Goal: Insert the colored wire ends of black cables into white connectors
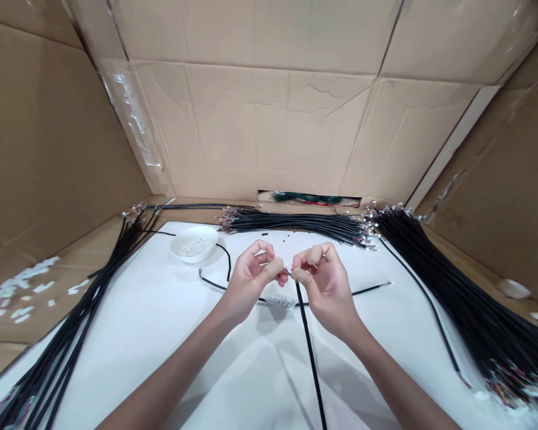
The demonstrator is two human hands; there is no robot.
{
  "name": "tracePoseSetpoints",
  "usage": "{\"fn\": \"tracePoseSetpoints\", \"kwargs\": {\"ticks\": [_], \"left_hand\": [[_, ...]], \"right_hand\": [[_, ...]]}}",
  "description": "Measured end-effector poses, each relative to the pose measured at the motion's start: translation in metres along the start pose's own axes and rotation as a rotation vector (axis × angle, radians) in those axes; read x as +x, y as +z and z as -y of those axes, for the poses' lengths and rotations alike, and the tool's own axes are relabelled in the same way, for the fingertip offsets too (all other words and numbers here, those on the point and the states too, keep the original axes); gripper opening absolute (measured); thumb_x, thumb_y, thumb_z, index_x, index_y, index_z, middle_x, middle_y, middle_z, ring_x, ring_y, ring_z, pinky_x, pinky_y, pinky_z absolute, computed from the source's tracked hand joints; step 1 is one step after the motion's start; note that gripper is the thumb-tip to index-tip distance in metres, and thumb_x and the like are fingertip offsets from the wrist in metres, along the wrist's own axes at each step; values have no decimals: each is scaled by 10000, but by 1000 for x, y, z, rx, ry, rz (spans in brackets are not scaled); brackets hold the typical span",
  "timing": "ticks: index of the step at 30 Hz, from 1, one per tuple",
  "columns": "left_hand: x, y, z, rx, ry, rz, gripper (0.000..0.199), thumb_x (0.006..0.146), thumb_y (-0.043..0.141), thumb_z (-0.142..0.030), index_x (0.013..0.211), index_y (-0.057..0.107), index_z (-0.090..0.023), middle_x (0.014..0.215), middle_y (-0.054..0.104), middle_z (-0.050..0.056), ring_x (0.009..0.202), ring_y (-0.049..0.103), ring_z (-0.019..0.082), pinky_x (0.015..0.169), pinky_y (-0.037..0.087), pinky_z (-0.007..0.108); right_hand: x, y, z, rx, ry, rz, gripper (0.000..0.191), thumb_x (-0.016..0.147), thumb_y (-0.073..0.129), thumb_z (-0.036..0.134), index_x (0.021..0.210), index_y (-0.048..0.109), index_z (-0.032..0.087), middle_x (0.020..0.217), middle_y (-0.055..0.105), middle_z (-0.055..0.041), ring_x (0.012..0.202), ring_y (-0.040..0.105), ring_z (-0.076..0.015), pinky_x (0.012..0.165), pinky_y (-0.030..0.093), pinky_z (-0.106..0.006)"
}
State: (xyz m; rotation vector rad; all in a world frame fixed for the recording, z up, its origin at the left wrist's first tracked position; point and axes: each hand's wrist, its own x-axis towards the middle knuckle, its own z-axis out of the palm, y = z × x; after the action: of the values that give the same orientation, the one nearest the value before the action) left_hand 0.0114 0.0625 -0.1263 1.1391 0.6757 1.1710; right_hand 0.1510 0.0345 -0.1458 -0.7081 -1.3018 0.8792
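Near the middle of the white table, my left hand (256,276) and my right hand (323,280) meet over the thin wires (287,272) at the end of a black cable (311,352). Fingertips of both hands pinch these wires, and the cable hangs down toward the near edge. Just below my hands lies a white bundle (280,299), with a second black cable (368,290) running crosswise behind my hands. What exactly sits between the fingertips is too small to tell.
A white bowl (193,245) holds small white pieces at the left. Black cable bundles lie at the left (87,298), back (296,223) and right (448,286). White labels (22,280) lie on cardboard at the far left. Cardboard walls (251,131) surround the table.
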Motion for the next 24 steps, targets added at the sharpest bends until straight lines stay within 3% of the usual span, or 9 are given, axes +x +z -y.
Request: {"fn": "tracePoseSetpoints", "kwargs": {"ticks": [5, 9, 14, 19, 24], "left_hand": [[-3, 2, -3, 30, -4, 3, 355, 706, 814, -267, 720, 465, -202, 613, 539, -72, 516, 569, 94, 528, 445, 227], [-7, 5, -6, 36, -14, 16, 343, 711, 797, -243, 722, 457, -204, 599, 509, -86, 505, 551, 84, 525, 426, 220], [-11, 7, -12, 28, -38, 42, 340, 715, 785, -251, 719, 447, -210, 540, 512, -82, 487, 524, 90, 503, 393, 219], [-15, 8, -16, 26, -43, 54, 303, 724, 754, -226, 727, 451, -212, 548, 527, -78, 486, 514, 87, 489, 381, 213], [-20, 11, -18, 39, -44, 55, 266, 754, 704, -182, 714, 442, -206, 543, 512, -81, 495, 518, 84, 504, 385, 212]], "right_hand": [[-7, 5, -3, -201, -142, -95, 271, 895, 569, 89, 821, 348, 227, 788, 519, 44, 707, 550, -130, 635, 471, -269], [-13, 10, -7, -342, -327, -150, 178, 924, 550, 89, 840, 438, 198, 806, 514, 33, 745, 567, -136, 618, 482, -254], [-21, 9, -15, -481, -558, -98, 187, 912, 531, 37, 810, 483, 186, 882, 545, 4, 788, 563, -143, 640, 513, -268], [-27, 4, -15, -579, -634, -16, 351, 814, 455, -88, 728, 370, 241, 918, 536, -30, 822, 546, -186, 612, 533, -309], [-28, 7, -9, -652, -685, -47, 362, 787, 429, -89, 718, 339, 255, 863, 515, -40, 780, 537, -204, 592, 521, -334]]}}
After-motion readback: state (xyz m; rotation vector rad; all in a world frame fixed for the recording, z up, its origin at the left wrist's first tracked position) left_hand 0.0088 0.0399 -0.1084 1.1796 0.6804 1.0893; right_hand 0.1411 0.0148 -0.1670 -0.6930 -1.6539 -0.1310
